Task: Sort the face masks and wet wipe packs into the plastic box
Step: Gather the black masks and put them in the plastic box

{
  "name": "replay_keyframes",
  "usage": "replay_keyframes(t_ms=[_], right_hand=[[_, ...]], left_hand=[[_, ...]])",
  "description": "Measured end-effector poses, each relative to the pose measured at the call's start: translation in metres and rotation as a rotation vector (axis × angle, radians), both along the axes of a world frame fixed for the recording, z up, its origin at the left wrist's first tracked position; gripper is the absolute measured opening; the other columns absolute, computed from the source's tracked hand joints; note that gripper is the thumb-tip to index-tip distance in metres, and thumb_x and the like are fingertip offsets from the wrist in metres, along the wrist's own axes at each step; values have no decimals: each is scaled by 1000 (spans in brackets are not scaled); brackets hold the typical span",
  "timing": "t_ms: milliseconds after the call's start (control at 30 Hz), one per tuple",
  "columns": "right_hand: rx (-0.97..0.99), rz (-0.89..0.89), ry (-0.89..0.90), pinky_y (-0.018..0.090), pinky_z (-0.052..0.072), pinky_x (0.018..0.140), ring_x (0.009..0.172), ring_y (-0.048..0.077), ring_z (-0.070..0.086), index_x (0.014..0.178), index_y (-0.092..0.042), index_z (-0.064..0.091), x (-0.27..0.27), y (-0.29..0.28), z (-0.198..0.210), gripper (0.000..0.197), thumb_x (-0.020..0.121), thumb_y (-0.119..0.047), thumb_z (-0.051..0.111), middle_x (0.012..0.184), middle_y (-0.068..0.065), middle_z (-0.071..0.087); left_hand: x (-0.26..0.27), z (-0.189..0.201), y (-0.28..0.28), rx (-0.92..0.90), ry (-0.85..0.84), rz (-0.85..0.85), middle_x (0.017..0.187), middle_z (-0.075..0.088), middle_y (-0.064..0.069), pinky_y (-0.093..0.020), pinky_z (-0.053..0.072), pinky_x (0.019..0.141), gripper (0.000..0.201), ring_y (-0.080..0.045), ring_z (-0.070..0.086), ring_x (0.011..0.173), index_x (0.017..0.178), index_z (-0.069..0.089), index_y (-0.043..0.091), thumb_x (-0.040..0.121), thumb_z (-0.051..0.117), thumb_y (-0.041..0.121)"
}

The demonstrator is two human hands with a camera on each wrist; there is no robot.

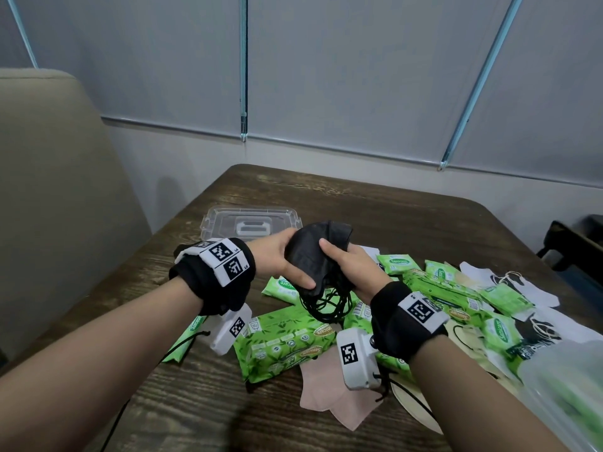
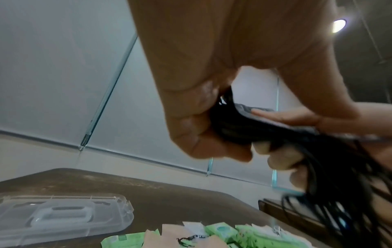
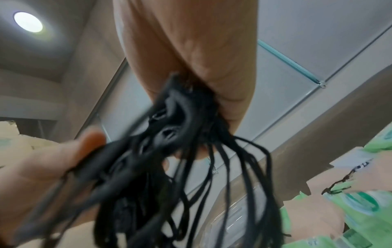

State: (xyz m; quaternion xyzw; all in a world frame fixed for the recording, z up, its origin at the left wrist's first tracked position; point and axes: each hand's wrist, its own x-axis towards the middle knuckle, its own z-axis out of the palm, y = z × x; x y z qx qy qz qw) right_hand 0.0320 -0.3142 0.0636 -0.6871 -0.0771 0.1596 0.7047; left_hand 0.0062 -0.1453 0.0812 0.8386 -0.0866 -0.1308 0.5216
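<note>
office-like room — roller blinds [image 1: 359,66], wooden table [image 1: 359,210], padded chair [image 1: 49,174].

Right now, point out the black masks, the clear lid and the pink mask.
black masks [image 1: 306,252], head view, on the bunched fabric between both hands
clear lid [image 1: 215,220], head view, on its left rim
pink mask [image 1: 329,393], head view, on its flat middle

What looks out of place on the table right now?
Nothing damaged or spilled. Wipe packs and loose masks lie jumbled and overlapping on the table. Both hands, left and right, hold a black mask bundle with tangled ear loops dangling.
</note>
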Motion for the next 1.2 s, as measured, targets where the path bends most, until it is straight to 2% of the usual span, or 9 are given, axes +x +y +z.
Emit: replay_keyframes(t_ms=[100,167,333,467,633,767,933,1067,1200], right_hand=[[-133,91,-84,19,52,75,83,12,64,120,-4,58,-2,-3,0,31,96,-22,51,99,6,67],[-212,110,-136,17,51,72,80,10,63,118,-4,59,-3,-1,1,31,96,-24,51,93,2,67],[-30,92,-69,22,54,62,74,13,66,113,-4,60,-4,0,0,27,91,-19,60,93,8,68],[-34,40,-53,24,50,63,62,15,60,86,-3,61,-1,-7,-1,15,82,11,57,78,12,62],[113,-198,55,28,39,59,56,19,48,61,-7,44,4,-8,0,27,83,9,43,62,6,45],[389,-204,183,25,43,61,51,14,49,61,-9,42,2,-1,5,32,86,8,31,51,3,48],[332,-200,181,19,40,47,43,10,43,61,-10,41,0,7,7,32,84,9,27,51,1,45],[443,-276,202,23,38,49,42,9,34,63,-13,37,2,0,2,32,82,10,25,57,1,34],[134,-232,111,27,39,60,63,14,45,76,-7,49,-1,-5,-2,11,67,-14,46,73,5,47]], left_hand=[[3,7,1,-85,-15,18,90,68,7,-13,52,63,27,0,67,73,109,57,16,83,68,13],[7,7,3,-147,-28,51,80,70,7,-16,53,60,17,-2,67,67,97,63,17,84,66,6],[18,-3,7,-251,-82,268,74,72,-2,-36,54,78,18,-21,66,71,88,69,12,77,71,-1],[23,-10,15,-441,-32,383,65,71,4,-35,53,79,19,-19,65,67,80,66,14,78,67,-5],[20,-14,21,-519,10,345,72,73,2,-33,57,71,22,-14,68,64,87,64,13,80,63,-8],[16,-14,19,-543,7,294,74,73,1,-28,58,66,25,-12,70,65,88,64,10,77,62,-13],[14,-15,17,-521,9,342,72,73,-1,-28,58,64,21,-15,69,65,84,68,9,73,70,-8],[18,-12,22,-497,-8,420,84,71,-11,-43,52,90,24,-28,65,83,82,70,8,63,77,-4],[20,-8,22,-372,-7,367,97,71,-15,-40,50,94,48,-32,67,95,82,72,10,38,88,16]])
